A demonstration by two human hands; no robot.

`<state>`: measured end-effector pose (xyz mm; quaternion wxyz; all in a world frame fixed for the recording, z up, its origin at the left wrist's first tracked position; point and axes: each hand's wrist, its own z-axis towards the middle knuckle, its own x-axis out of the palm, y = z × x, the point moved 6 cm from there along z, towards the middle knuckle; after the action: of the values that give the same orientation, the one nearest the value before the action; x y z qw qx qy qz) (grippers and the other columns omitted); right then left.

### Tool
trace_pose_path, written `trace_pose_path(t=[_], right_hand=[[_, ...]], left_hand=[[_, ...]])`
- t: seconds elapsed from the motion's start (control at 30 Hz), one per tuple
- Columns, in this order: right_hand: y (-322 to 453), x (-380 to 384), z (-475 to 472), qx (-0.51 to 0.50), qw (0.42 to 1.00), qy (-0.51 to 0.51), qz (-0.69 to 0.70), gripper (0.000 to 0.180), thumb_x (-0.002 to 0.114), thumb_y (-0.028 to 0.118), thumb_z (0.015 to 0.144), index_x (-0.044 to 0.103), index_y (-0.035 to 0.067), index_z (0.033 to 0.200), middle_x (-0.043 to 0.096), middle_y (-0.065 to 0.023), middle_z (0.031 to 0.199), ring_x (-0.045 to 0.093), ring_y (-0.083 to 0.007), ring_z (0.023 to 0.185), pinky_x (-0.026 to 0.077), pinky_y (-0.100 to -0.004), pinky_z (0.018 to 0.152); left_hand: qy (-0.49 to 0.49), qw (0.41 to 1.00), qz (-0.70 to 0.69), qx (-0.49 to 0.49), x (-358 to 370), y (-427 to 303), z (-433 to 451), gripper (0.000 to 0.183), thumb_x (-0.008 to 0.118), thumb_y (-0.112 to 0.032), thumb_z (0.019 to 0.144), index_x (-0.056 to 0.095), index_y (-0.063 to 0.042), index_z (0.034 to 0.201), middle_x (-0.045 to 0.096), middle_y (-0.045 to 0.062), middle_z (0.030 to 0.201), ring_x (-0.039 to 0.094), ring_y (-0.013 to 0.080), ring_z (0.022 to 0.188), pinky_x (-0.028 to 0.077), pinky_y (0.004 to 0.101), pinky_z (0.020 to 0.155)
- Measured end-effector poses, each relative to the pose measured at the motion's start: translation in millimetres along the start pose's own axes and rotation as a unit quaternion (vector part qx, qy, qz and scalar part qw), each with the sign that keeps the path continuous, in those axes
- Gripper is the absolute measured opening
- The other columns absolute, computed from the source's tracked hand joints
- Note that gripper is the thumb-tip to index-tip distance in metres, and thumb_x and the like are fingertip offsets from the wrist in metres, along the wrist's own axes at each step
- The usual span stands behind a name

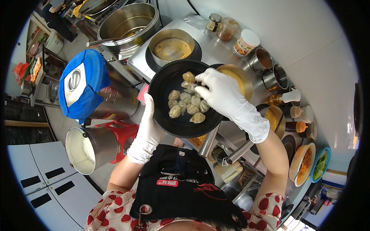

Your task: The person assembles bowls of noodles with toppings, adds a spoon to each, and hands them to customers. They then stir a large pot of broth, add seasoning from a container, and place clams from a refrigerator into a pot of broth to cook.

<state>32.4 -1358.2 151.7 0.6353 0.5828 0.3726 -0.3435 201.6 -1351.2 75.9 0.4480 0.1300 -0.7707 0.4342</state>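
Note:
My left hand [149,127], in a white glove, grips the near left rim of a round black dish [162,115], thumb on the edge. The dish is held up in front of me, tilted slightly, with several clams [185,98] in their shells inside. From the right, my gloved right hand [219,89] reaches over the far right rim. Its thumb and fingertips are at the upper clams; whether they pinch one cannot be made out. Beyond the dish stands a steel pot [172,50] with cloudy yellowish liquid. Partly hidden by my right hand is another pot [247,80] of yellow liquid.
Two steel handles [240,151] stick out toward me below the dish. A large steel pot [130,26], a blue-cloth-covered steel drum [115,95] and a bucket [104,147] stand left. Jars [247,42], bottles [296,127] and food bowls [302,166] line the right. A person [56,20] stands far left.

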Motion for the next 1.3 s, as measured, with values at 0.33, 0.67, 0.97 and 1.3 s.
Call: trace_pose_path(t=[0.33, 0.67, 0.97, 1.3], right_hand=[[11, 34, -16, -0.153, 0.967, 0.077, -0.188, 0.014, 0.066, 0.013, 0.075, 0.068, 0.005, 0.086, 0.061, -0.0117, 0.091, 0.059, -0.0282, 0.091, 0.051, -0.039, 0.075], [16, 36, -15, -0.159, 0.981, 0.099, -0.04, 0.012, 0.065, 0.008, 0.073, 0.062, 0.007, 0.085, 0.061, -0.0101, 0.086, 0.058, -0.0299, 0.089, 0.047, -0.04, 0.078], [14, 26, -17, -0.115, 0.988, 0.087, 0.063, 0.015, 0.067, 0.009, 0.074, 0.061, 0.009, 0.088, 0.059, -0.0103, 0.085, 0.057, -0.0302, 0.085, 0.042, -0.0396, 0.081], [58, 47, -21, -0.192, 0.958, 0.096, -0.192, 0.029, 0.076, 0.022, 0.069, 0.066, 0.006, 0.091, 0.059, -0.0085, 0.095, 0.054, -0.0266, 0.097, 0.042, -0.04, 0.083]], left_hand=[[-0.032, 0.999, -0.015, -0.002, -5, 7, -5, 0.077, 0.044, -0.061, 0.094, 0.027, -0.01, 0.149, 0.035, 0.014, 0.15, 0.038, 0.0306, 0.136, 0.033, 0.0465, 0.113], [-0.025, 0.999, -0.029, 0.011, -6, 5, -18, 0.075, 0.044, -0.058, 0.095, 0.026, -0.01, 0.15, 0.034, 0.013, 0.152, 0.037, 0.0287, 0.137, 0.031, 0.0458, 0.114], [-0.052, 0.998, -0.019, 0.002, -11, 1, -26, 0.075, 0.043, -0.059, 0.095, 0.026, -0.01, 0.15, 0.034, 0.012, 0.152, 0.037, 0.0284, 0.137, 0.032, 0.0456, 0.113], [-0.04, 0.999, -0.024, -0.007, -11, 0, -28, 0.075, 0.044, -0.06, 0.095, 0.029, -0.011, 0.149, 0.036, 0.011, 0.15, 0.04, 0.0261, 0.135, 0.033, 0.0446, 0.113]])
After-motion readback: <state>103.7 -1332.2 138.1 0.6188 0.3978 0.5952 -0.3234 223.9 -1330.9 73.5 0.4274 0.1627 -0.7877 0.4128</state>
